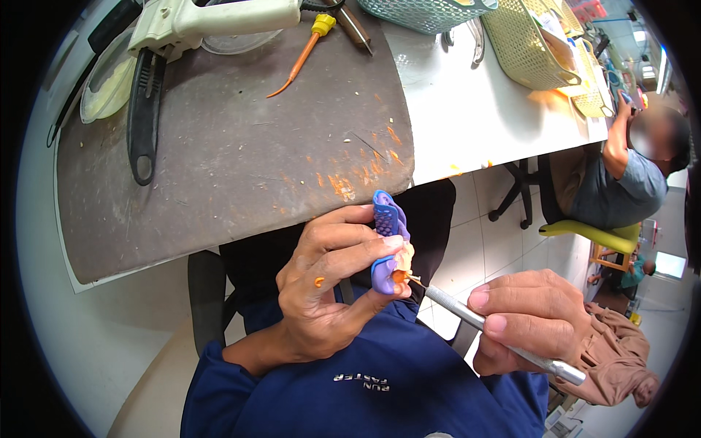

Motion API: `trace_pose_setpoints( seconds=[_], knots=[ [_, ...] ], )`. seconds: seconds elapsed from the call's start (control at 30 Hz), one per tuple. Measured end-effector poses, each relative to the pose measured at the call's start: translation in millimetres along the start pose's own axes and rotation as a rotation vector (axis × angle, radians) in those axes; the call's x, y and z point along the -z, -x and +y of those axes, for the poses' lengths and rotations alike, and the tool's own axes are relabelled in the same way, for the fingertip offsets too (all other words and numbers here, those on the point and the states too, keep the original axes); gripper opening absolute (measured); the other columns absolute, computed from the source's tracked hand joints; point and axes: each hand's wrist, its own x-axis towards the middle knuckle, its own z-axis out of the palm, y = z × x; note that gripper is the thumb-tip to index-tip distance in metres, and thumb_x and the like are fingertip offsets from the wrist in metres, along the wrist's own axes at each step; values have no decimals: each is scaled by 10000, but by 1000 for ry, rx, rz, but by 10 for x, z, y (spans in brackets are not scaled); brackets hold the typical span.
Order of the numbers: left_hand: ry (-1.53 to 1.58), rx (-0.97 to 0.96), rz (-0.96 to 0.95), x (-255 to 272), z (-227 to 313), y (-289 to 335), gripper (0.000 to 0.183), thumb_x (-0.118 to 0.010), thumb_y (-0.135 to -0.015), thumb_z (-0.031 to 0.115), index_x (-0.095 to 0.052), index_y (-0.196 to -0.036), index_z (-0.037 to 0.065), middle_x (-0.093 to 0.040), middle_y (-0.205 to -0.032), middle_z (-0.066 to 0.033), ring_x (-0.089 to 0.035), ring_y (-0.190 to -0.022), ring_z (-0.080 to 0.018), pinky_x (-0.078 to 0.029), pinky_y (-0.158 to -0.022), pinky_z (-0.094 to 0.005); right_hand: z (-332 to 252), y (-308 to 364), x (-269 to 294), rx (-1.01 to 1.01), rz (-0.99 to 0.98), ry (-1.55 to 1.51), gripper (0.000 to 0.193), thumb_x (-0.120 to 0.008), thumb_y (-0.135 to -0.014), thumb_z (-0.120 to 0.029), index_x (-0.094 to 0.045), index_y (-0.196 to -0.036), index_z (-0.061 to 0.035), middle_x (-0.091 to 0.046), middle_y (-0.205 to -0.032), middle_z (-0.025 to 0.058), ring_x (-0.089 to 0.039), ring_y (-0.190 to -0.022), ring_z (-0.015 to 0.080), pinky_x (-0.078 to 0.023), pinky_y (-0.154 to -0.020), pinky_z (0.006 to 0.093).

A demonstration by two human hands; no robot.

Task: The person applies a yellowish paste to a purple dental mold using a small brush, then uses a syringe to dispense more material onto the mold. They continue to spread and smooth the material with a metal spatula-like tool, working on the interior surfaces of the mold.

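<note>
My left hand (321, 281) grips a blue perforated dental impression tray (385, 220) filled with purple impression material (382, 277), just off the table's front edge. Pale and orange material (401, 264) sits inside the purple. A bit of orange sticks to one of my left fingers. Between the fingertips of my right hand (533, 321) is a slim silver-handled carving tool (456, 306). Its thin tip touches, or nearly touches, the orange part of the impression; the tip's exact shape is too small to tell.
A brown board (241, 131) with orange scraps covers the table's left part. On it lie a white dispensing gun (212, 20) and an orange mixing tip (301, 62) with a yellow collar. Baskets (522, 44) stand at the back right. A person (621, 168) sits further right.
</note>
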Motion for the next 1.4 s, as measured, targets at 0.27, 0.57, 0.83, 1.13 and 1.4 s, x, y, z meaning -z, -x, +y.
trace_pose_setpoints(
  seconds=[0.27, 0.57, 0.83, 1.13, 1.4],
  knots=[
    [3, 4, -3, 8, 2, -5, 462, -872, -703, 98, -698, -1127, 40, -662, -1050, -101, -615, -1127, -312, -538, -920, -383, -7, 11, -28, -6, 14, 25, 376, -822, -746, -63, -635, -1065, 5, -709, -926, 168, -730, -759, 269, -618, -632, 328],
    [2, -4, -9, 11, -1, -12, 460, -868, -709, 97, -697, -1131, 36, -656, -1053, -100, -614, -1129, -307, -540, -920, -379, -36, 19, 120, -27, -136, -57, 506, -832, -745, -44, -579, -1182, -2, -669, -1076, 173, -705, -966, 297, -610, -774, 364],
    [22, 13, -4, 1, 4, -6, 454, -867, -711, 97, -699, -1128, 35, -656, -1054, -102, -612, -1131, -306, -544, -921, -377, -74, 26, 127, -74, -140, -86, 530, -841, -726, -28, -583, -1189, -25, -666, -1106, 158, -699, -989, 294, -599, -788, 367],
    [14, -2, -11, 1, 9, -22, 458, -867, -710, 98, -697, -1131, 34, -658, -1053, -103, -612, -1130, -307, -541, -923, -378, -65, 41, 105, -71, -113, -62, 544, -848, -698, -13, -590, -1177, -27, -667, -1103, 160, -704, -974, 293, -597, -759, 350],
    [22, -9, -21, -4, 1, -38, 465, -868, -707, 96, -696, -1135, 37, -662, -1056, -101, -614, -1126, -310, -537, -925, -379, -59, 20, 127, -48, -121, -56, 548, -849, -711, -28, -580, -1187, -9, -666, -1102, 173, -708, -959, 300, -604, -747, 352]
  ],
)
